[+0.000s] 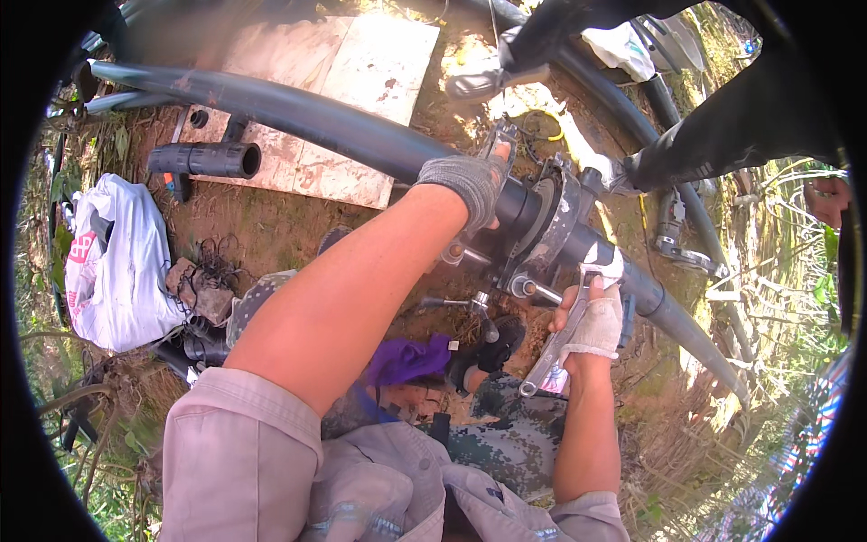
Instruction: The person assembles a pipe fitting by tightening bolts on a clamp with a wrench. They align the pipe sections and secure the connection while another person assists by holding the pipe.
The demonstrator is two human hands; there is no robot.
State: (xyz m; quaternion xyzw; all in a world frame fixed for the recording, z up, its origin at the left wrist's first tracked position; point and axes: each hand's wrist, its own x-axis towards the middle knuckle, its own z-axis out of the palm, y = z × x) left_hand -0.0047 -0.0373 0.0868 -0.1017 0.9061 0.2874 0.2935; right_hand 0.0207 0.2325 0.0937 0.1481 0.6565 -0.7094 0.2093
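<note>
A thick black plastic pipe [298, 117] runs from the upper left to the lower right, with a round metal pipe clamp [545, 217] closed around it near the middle. My left hand [471, 188], in a grey glove with bare fingertips, is wrapped over the clamp's left part, touching a metal piece on top; its lower fingers are partly hidden. My right hand [591, 321], in a whitish glove, grips a steel wrench [544, 363], its ring end pointing down toward me. Beside it a bolt [533, 289] sticks out of the clamp's near side.
Another person's dark-trousered leg [713, 140] stands at the far right, with a shoe [483, 83] beyond the pipe. A board [361, 90], a black tee fitting [203, 159] and a white plastic bag [122, 262] lie left. Purple cloth [411, 359] lies below the clamp.
</note>
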